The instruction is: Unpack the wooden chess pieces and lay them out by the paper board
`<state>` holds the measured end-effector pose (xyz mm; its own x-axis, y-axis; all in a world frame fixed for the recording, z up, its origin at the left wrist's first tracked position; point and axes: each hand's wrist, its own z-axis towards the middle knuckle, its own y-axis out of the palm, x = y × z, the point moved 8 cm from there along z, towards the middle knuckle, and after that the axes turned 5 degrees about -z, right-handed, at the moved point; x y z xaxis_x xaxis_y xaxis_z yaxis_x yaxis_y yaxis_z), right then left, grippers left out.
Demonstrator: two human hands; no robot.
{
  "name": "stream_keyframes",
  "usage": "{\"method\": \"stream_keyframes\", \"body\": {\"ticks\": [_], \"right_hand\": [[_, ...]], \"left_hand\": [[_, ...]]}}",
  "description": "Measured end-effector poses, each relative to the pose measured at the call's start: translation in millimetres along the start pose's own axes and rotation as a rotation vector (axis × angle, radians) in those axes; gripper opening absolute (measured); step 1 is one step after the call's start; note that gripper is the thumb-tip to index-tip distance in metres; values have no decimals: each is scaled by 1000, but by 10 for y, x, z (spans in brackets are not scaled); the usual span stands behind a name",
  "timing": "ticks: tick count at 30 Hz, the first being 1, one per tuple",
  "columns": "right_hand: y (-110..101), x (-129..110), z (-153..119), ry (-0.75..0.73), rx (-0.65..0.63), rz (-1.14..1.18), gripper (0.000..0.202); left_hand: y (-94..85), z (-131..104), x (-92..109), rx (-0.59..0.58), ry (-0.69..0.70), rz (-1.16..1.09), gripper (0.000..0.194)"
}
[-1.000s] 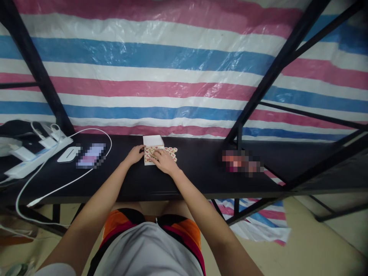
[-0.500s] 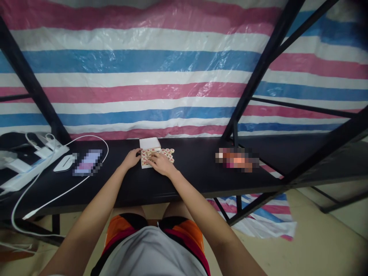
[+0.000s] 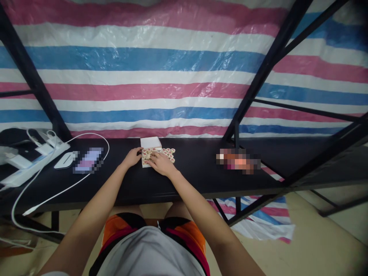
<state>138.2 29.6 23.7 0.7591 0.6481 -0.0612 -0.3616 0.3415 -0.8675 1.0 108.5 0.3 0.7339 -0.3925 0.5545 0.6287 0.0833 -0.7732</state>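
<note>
A striped plastic sheet [image 3: 155,59] in red, white and blue spans the back, and a black metal frame [image 3: 264,69] stands in front of it. Below runs the long black counter [image 3: 201,174]. More striped sheeting [image 3: 258,220] lies on the floor beneath the counter, toward the right.

At the counter's left end sits a white power strip [image 3: 34,166] with plugs in it; a white cable [image 3: 64,189] loops across the black surface. A blurred-out reddish item [image 3: 238,161] rests on the right part of the counter. To the left, near the power strip, lie a pixelated flat object [image 3: 89,160], perhaps a phone, and a smaller white flat item [image 3: 63,161].

The left hand [image 3: 133,157] rests at the left side of the small white box [image 3: 146,166], its fingers bent against the wall; their grip cannot be told. The right hand [image 3: 163,164] reaches over the box from the right, fingers stretched out onto the contents; whether they pinch anything is unclear. The box sits open on the counter, its white lid [image 3: 151,142] at the far side. Round pale pieces [image 3: 169,151] with red markings lie inside the box and in a cluster just beside its right side.
</note>
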Motion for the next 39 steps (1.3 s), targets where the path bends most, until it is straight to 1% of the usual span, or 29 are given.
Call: {"method": "stream_keyframes", "body": {"ticks": [4, 8, 15, 19, 27, 32, 34, 36, 37, 38, 39], "right_hand": [[-49, -14, -7, 0, 30, -43, 39], [-61, -51, -6, -15, 5, -52, 37], [-74, -91, -17, -30, -24, -38, 41], [-69, -99, -23, -33, -12, -6, 41], [-49, -49, -19, -11, 5, -34, 41], [0, 7, -21, 3, 1, -23, 37], [16, 45, -24, 23, 1, -10, 36], [20, 82, -29, 43, 8, 6, 36], [20, 96, -32, 48, 11, 16, 35], [21, 107, -35, 48, 14, 28, 34], [23, 118, -39, 47, 18, 42, 33]], "left_hand": [[2, 0, -18, 6, -4, 5, 43], [0, -6, -19, 8, -6, -8, 43], [0, -15, 1, -4, -4, -17, 43], [0, -19, 3, 4, 1, -20, 42], [-20, -39, 48, -2, -3, -35, 43], [1, -42, 41, -9, -18, -41, 42], [-45, -42, 36, 48, -23, -40, 45], [-158, -56, 37, 161, -38, -51, 48], [-213, -68, 46, 200, -43, -68, 45], [-245, -78, 66, 204, -41, -94, 39], [-246, -85, 99, 162, -30, -130, 31]]}}
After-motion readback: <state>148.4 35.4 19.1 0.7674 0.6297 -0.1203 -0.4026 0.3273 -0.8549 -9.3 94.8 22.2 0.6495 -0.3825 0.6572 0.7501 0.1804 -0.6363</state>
